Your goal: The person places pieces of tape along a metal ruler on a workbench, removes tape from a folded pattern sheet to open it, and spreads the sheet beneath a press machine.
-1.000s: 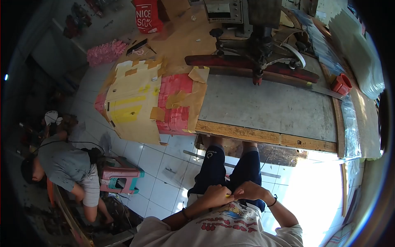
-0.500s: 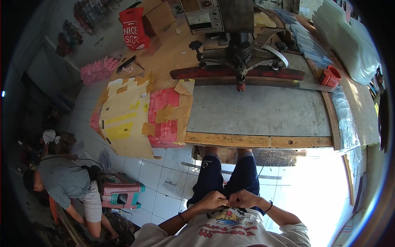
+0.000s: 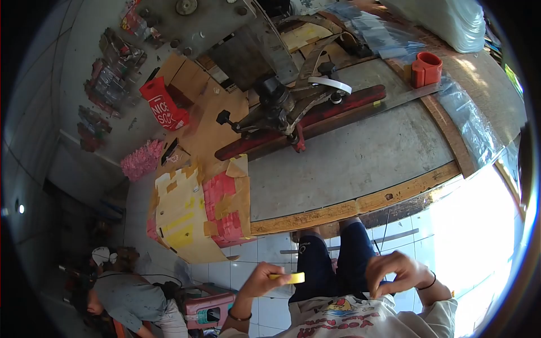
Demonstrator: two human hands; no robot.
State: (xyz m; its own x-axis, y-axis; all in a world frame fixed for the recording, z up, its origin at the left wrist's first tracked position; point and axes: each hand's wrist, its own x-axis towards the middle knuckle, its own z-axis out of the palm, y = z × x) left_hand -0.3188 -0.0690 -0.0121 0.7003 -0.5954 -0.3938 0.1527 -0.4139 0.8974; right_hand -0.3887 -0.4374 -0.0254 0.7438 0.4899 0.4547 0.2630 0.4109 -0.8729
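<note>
My left hand (image 3: 262, 280) is closed around a small roll of yellow tape (image 3: 295, 278), held above my lap with its bright edge sticking out to the right. A hand's width or more away, my right hand (image 3: 396, 272) hangs over my right thigh, fingers curled and tips drawn toward the thumb. Whatever may lie between those fingertips is too small to make out. Both hands are apart from the workbench (image 3: 344, 152), in front of my dark shorts (image 3: 315, 262).
On the bench stands a press with a long red bar (image 3: 315, 124). A red tape dispenser (image 3: 426, 70), plastic sheets (image 3: 470, 121) and a taped cardboard cover (image 3: 183, 211) lie around it. At lower left a person (image 3: 132, 298) bends beside a pink stool (image 3: 208, 310).
My hands have parted from close together at my waist, left hand leftward with the yellow tape, right hand rightward. The view has turned and shifted, so the bench appears tilted.
</note>
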